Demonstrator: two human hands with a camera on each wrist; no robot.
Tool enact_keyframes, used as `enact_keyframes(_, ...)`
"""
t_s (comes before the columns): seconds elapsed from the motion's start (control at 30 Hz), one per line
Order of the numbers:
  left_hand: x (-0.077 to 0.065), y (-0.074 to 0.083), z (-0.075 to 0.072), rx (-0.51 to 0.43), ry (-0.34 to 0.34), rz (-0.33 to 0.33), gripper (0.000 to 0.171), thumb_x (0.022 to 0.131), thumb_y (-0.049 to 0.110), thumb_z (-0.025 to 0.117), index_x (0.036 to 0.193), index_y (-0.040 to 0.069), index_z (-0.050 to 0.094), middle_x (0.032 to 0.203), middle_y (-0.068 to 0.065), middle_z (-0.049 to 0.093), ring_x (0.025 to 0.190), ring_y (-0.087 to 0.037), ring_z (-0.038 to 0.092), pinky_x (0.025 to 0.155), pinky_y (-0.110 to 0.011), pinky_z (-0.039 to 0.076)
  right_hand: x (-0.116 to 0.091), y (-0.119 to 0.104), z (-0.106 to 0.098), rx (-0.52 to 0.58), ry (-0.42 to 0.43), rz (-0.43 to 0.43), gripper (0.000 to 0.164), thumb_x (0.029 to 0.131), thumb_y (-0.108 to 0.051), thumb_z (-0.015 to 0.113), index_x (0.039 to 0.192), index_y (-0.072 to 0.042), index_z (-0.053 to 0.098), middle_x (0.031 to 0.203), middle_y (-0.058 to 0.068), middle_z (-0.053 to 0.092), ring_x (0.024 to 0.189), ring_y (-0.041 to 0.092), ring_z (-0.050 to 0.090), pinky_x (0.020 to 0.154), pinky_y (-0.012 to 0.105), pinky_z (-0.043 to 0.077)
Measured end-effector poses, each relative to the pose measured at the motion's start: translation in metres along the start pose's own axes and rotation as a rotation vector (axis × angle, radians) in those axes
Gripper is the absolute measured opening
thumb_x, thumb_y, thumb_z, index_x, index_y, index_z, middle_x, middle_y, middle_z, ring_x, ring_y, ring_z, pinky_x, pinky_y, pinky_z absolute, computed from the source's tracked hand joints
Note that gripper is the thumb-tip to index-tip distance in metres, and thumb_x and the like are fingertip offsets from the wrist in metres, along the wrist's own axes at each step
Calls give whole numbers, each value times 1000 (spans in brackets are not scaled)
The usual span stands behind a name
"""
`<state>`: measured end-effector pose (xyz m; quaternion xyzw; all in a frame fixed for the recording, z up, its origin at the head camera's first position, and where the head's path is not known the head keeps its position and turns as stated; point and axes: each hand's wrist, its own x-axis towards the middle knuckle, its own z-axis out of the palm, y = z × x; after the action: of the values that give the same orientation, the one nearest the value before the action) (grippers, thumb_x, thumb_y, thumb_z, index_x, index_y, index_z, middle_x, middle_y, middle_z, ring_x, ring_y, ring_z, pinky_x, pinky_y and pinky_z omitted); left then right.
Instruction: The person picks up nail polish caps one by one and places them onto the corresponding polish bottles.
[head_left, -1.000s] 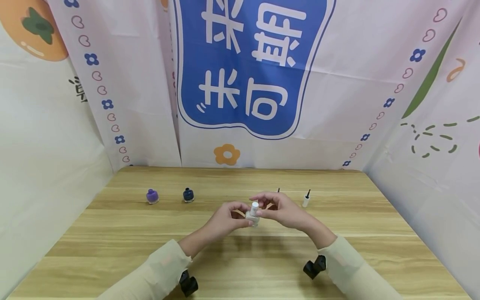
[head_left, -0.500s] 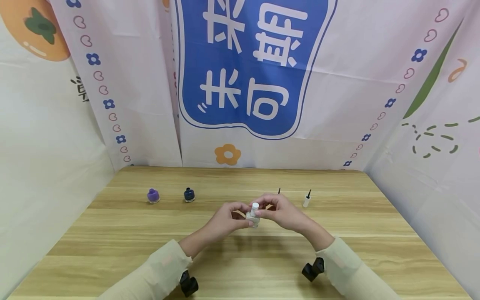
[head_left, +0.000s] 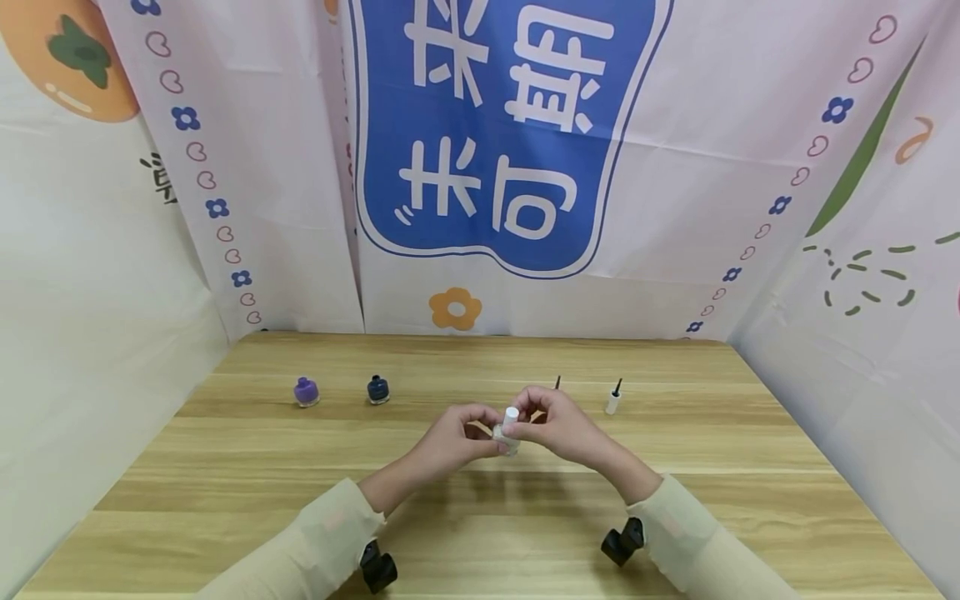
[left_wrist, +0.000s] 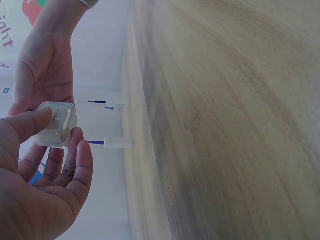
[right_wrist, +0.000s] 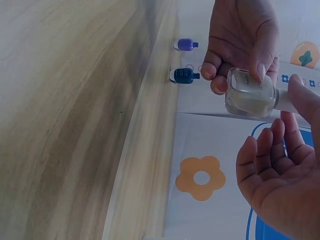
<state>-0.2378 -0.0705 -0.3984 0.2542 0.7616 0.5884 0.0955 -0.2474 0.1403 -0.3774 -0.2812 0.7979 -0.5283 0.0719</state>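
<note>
A clear glass nail polish bottle (right_wrist: 250, 95) with pale contents is gripped between the thumb and fingers of my left hand (head_left: 456, 440), held above the wooden table. My right hand (head_left: 561, 427) pinches the bottle's white cap (head_left: 511, 415) from the right, thumb on the near side. The cap sits at the bottle's neck. In the right wrist view, the other fingers of the right hand (right_wrist: 282, 185) extend below the cap.
Uncapped purple (head_left: 306, 392) and dark blue (head_left: 378, 390) polish bottles stand at the back left. One white brush cap (head_left: 612, 403) stands brush-up at the back right; another brush tip (head_left: 557, 382) shows behind my right hand. Printed cloth surrounds the table (head_left: 225, 508).
The right hand's fingers have shifted slightly round the white cap, and its wrist has moved a little to the left. The left hand and bottle stay nearly still.
</note>
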Motion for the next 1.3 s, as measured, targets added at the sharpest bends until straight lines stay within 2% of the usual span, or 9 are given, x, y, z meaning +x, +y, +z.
enact_keyframes(0.17,0,0,0,2,3,-15,24,86,8,74,108,2,68,104,-6,66,89,-27,63,75,-33,56,0,0,-1,-3,-3,5,18,89,-16,73,97,-4,62,90,5,59,82,21,54,66,27,48)
enact_keyframes(0.33,-1,2,-1,-1,13,-46,26,86,11,74,109,1,67,104,-7,65,88,-22,64,76,-35,56,0,-3,-9,4,-15,1,25,89,-15,72,108,-2,63,93,7,58,84,27,54,66,27,48)
enact_keyframes(0.5,-1,4,-2,6,14,-52,27,86,11,74,110,1,66,104,-7,65,88,-21,64,75,-34,56,0,-6,-17,-8,-72,-43,32,92,-11,68,121,0,62,99,9,60,91,31,55,70,29,50)
enact_keyframes(0.63,-1,4,-2,11,10,-42,26,87,11,74,109,1,66,104,-7,65,88,-22,64,75,-33,56,0,-8,-18,-21,-117,-82,33,94,-9,64,126,-1,61,103,8,61,94,26,55,73,30,51)
enact_keyframes(0.9,0,3,-2,8,2,-32,26,87,9,74,109,0,66,105,-8,65,88,-22,64,75,-33,56,0,-7,-15,-10,-156,-76,27,98,-12,59,124,-10,65,103,5,62,92,23,55,73,32,51)
enact_keyframes(1.13,-1,3,-1,7,2,-40,26,86,10,74,109,1,67,105,-7,65,87,-22,64,74,-32,56,0,-7,-12,-15,-117,-77,20,97,-14,61,115,-9,68,101,5,62,91,23,55,72,33,51)
enact_keyframes(1.3,0,3,-1,0,6,-38,27,86,11,74,109,0,67,105,-8,65,87,-22,64,74,-32,56,0,-6,-10,-14,-72,-40,15,95,-16,64,108,-9,69,97,4,62,89,23,56,72,33,51)
